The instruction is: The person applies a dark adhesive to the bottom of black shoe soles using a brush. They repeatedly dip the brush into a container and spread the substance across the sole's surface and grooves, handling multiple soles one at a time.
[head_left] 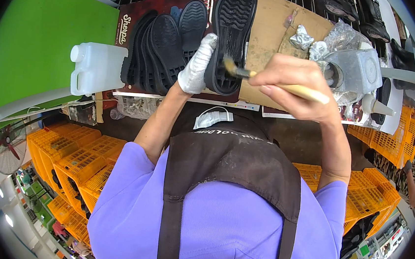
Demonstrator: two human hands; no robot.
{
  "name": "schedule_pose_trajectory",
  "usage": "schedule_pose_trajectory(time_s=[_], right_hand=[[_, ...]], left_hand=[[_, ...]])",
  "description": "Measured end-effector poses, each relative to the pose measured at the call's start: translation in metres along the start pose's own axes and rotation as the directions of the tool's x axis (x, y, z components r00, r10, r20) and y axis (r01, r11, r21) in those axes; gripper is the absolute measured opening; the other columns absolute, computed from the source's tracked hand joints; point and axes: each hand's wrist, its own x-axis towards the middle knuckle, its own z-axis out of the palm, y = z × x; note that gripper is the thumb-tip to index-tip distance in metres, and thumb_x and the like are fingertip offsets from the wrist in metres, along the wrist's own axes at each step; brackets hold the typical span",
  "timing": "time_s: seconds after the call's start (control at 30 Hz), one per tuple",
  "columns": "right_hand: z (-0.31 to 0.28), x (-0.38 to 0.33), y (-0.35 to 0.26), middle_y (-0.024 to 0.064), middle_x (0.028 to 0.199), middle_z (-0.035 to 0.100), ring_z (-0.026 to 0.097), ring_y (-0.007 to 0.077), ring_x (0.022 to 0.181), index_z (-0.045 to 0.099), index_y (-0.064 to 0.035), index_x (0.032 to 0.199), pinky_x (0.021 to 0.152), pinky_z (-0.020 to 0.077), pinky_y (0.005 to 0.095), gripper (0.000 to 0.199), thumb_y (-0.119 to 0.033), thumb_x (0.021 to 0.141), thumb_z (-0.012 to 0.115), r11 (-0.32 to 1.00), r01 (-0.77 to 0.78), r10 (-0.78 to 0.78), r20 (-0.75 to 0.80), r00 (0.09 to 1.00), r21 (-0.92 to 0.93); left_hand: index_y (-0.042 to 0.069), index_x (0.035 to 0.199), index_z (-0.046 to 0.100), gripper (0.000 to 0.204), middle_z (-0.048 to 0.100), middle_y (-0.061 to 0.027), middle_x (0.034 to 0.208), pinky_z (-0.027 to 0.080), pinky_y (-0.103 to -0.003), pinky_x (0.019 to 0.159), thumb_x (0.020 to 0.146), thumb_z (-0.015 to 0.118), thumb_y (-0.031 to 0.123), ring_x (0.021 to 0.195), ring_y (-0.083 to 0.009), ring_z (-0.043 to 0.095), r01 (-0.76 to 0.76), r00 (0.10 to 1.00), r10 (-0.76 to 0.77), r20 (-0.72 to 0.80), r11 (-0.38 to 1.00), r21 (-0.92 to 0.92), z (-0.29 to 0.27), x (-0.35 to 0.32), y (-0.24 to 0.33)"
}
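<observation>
A long black shoe sole [234, 14] lies on the cardboard in front of me, its ridged pattern and open grid cells facing up. My left hand [198, 65], in a white glove, grips the sole's left edge. Bare, my right hand [297, 85] is wrapped round a paintbrush [311, 93] with a pale wooden handle. The brush's bristles are against the sole's lower half, where the surface looks wet and streaked. Several more black soles [168, 39] lie overlapped left of my gloved hand.
A white plastic jug [98, 69] stands at the left by a green surface [53, 32]. On the right are a clear cut-open container [358, 71], crumpled plastic [344, 37] and a squeeze bottle [378, 106]. Orange crates [69, 154] stand on both sides; a black rack is behind.
</observation>
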Motion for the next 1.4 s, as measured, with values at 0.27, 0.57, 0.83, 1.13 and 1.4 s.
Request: schedule_pose_trajectory(time_s=[0.27,0.57,0.83,1.13,1.4], right_hand=[[-0.001,-0.002,0.001,0.0090,0.072,0.061,0.059,0.0209,0.067,0.065,-0.0025,0.088,0.058,0.0460,0.0304,0.011,-0.002,0.078,0.060,0.998,0.001,-0.001,-0.004,1.000,0.068],[-0.010,0.014,0.003,0.0086,0.074,0.063,0.061,0.0180,0.065,0.065,-0.0024,0.086,0.059,0.0465,0.0272,0.009,-0.006,0.080,0.060,0.970,-0.129,0.074,-0.257,0.964,-0.204],[-0.010,0.006,-0.001,0.0095,0.076,0.065,0.063,0.0194,0.067,0.065,-0.0012,0.084,0.060,0.0483,0.0274,0.009,-0.007,0.079,0.060,0.964,-0.244,0.232,-0.116,0.966,-0.102],[-0.005,0.008,0.004,0.0084,0.066,0.064,0.061,0.0148,0.057,0.066,0.0004,0.081,0.054,0.0481,0.0257,0.013,-0.011,0.078,0.062,0.932,-0.352,0.327,-0.223,0.918,-0.083],[-0.003,0.024,-0.007,0.0030,0.057,0.059,0.055,0.0059,0.048,0.066,0.0008,0.078,0.044,0.0444,0.0194,0.023,-0.021,0.080,0.062,0.696,-0.648,0.714,-0.207,0.669,0.310]], left_hand=[[0.002,0.125,0.043,0.056,0.052,-0.0071,0.117,0.034,-0.032,0.099,0.094,0.029,0.047,0.109,-0.0153,0.048,-0.030,0.999,0.032,-0.014,0.994,0.109,0.010,0.007,0.008],[0.002,0.132,0.031,0.071,0.047,-0.0062,0.118,0.037,-0.028,0.092,0.076,0.071,0.022,0.104,-0.0138,0.046,-0.223,0.968,0.252,-0.013,0.878,0.424,0.032,0.000,0.031],[0.004,0.122,0.042,0.068,0.054,-0.0041,0.109,0.045,-0.029,0.083,0.066,0.080,0.013,0.094,-0.0143,0.054,-0.252,0.933,0.352,-0.078,0.791,0.557,0.018,0.000,0.040],[0.004,0.129,0.038,0.071,0.055,-0.0065,0.117,0.042,-0.032,0.094,0.070,0.075,0.021,0.109,-0.0190,0.051,-0.407,0.897,0.338,0.283,0.386,0.828,0.009,-0.003,0.042],[0.008,0.103,0.057,0.037,0.055,-0.0129,0.108,0.044,-0.035,0.087,0.068,0.068,0.007,0.100,-0.0296,0.054,-0.255,0.921,0.385,0.062,0.475,0.842,0.005,0.008,0.044]])
